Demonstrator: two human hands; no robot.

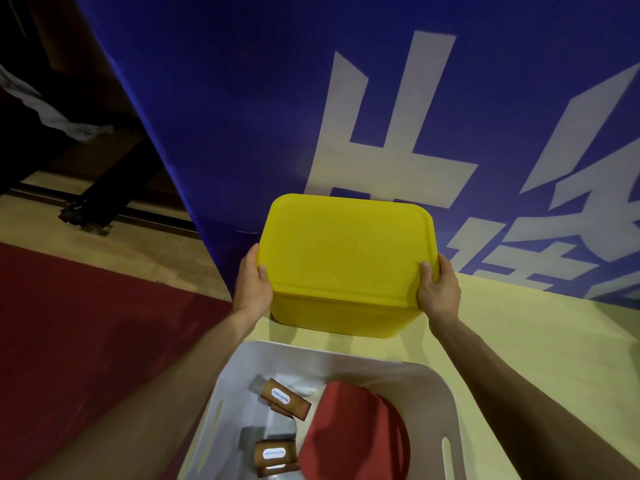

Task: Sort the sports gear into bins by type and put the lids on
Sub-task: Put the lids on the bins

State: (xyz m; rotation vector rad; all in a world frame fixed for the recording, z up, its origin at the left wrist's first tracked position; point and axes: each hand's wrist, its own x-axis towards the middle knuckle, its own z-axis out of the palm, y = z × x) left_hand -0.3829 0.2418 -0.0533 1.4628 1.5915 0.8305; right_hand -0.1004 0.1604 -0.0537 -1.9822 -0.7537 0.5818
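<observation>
We see both hands clamped on the yellow lid [346, 247], one at each side, well apart with the lid's whole width between them. The left hand [251, 282] grips the lid's left edge near its front corner: the thumb lies on top of the lid and the fingers curl down over the rim. The right hand [438, 289] mirrors it on the right edge, thumb on top and fingers wrapped round the side. Both forearms reach forward from the bottom corners of the view.

The lid lies level on top of the yellow bin [339, 315], covering its whole opening; along the near edge it looks flush with the bin, though we cannot tell whether it is pressed fully home. The bin stands on the pale wooden floor [519, 323], its far side close against a blue banner [242, 98] with large white characters that hangs down to the floor behind it.

Nearer to us, just in front of the yellow bin and apart from it, stands a white bin [311, 353] with slotted walls and no lid on it. Inside lie table tennis bats [353, 427] with red faces overlapping on the right side, their wooden handles with small white oval labels pointing to the left. We count at least two bats; more we cannot tell.

To the left, a red mat [86, 323] covers the floor up to the edge of the pale wood. In the dark far left corner we make out a white cloth [45, 109] and a dark leg [86, 209] resting on the floor.
</observation>
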